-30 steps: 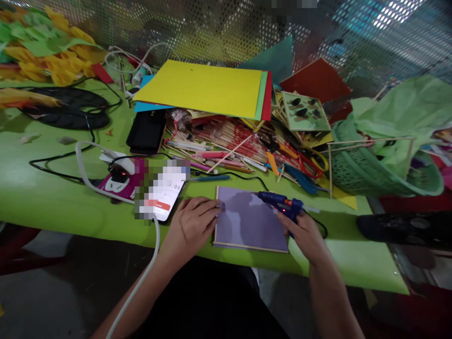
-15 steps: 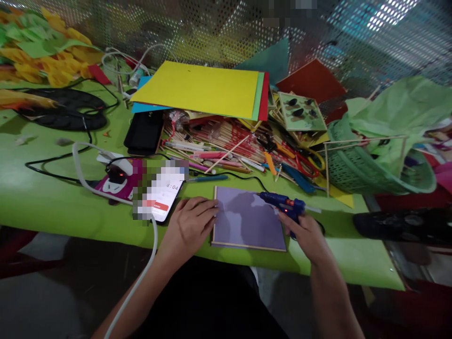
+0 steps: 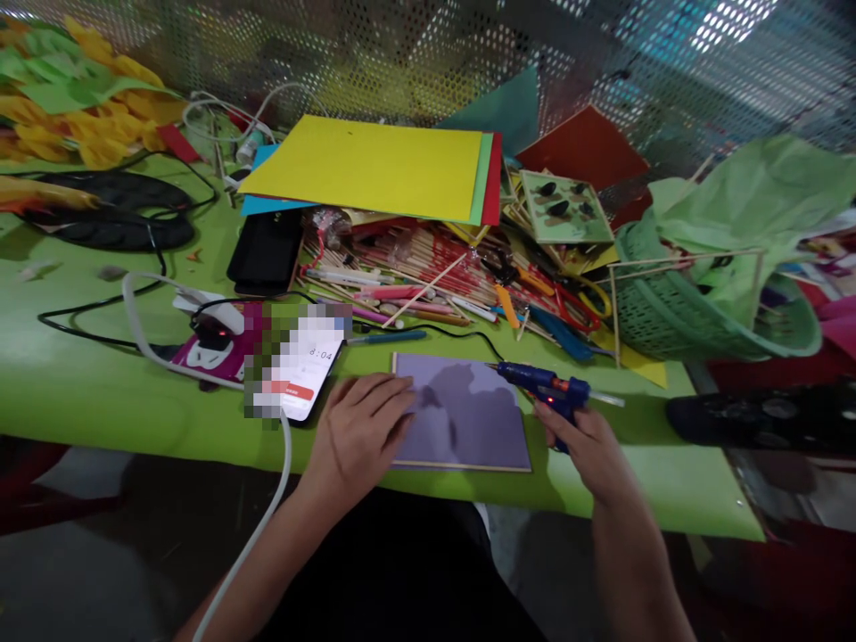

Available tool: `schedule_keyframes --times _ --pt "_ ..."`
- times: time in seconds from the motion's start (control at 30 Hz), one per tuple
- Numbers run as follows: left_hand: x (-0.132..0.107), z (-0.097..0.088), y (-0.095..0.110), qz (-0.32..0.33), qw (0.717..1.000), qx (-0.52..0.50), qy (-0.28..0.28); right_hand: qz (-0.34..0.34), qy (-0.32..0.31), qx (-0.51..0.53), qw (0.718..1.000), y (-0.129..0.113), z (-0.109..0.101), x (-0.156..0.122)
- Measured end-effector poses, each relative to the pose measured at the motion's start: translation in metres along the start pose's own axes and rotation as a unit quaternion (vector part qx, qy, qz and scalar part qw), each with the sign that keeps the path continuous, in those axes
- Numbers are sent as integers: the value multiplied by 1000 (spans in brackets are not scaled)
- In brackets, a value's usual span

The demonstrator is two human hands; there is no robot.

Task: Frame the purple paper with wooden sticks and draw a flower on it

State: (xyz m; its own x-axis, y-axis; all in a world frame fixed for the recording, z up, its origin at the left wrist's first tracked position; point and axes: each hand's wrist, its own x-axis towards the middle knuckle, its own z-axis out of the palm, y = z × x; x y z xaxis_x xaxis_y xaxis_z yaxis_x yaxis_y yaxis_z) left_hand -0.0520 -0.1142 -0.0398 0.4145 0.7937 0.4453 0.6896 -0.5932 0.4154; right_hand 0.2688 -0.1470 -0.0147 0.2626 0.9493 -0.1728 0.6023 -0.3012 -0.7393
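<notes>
A purple sheet [image 3: 468, 419] edged with thin wooden sticks lies at the near edge of the green table [image 3: 100, 392]. My left hand [image 3: 361, 432] rests on its left side, fingers flat and together, pressing it down. My right hand [image 3: 588, 446] grips a blue hot glue gun [image 3: 545, 386] by its handle at the sheet's right edge. The nozzle points left toward the sheet's top right corner, and a small red light glows on the gun.
A phone [image 3: 304, 366] and a power strip [image 3: 214, 343] with cables lie left of my left hand. Behind the sheet are a heap of sticks and pens [image 3: 428, 276], scissors [image 3: 575, 303], stacked coloured paper [image 3: 374, 165] and a green basket [image 3: 702, 312].
The glue gun and my right hand have drawn slightly right, off the sheet's top right corner. My left hand has slid a little farther onto the sheet.
</notes>
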Motion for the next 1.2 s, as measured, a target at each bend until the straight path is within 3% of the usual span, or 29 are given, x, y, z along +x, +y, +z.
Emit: schedule_keyframes --times 0.17,0.27,0.37,0.67,1.03,1.2 --pt "10 11 20 66 995 -15 -70 -26 -33 -5 999 -7 9 3" --pt "15 22 26 77 987 -23 -140 -38 -50 -4 998 -6 13 6" --pt "18 28 28 77 982 -32 -170 -46 -56 -18 997 -5 15 7" --pt "20 32 25 76 983 -36 -162 -53 -49 -79 994 -4 13 8" --pt "17 35 24 78 984 -38 -157 -71 -50 -53 995 -8 15 8" --pt "19 35 24 82 983 -35 -160 -44 -37 -69 996 -13 8 6"
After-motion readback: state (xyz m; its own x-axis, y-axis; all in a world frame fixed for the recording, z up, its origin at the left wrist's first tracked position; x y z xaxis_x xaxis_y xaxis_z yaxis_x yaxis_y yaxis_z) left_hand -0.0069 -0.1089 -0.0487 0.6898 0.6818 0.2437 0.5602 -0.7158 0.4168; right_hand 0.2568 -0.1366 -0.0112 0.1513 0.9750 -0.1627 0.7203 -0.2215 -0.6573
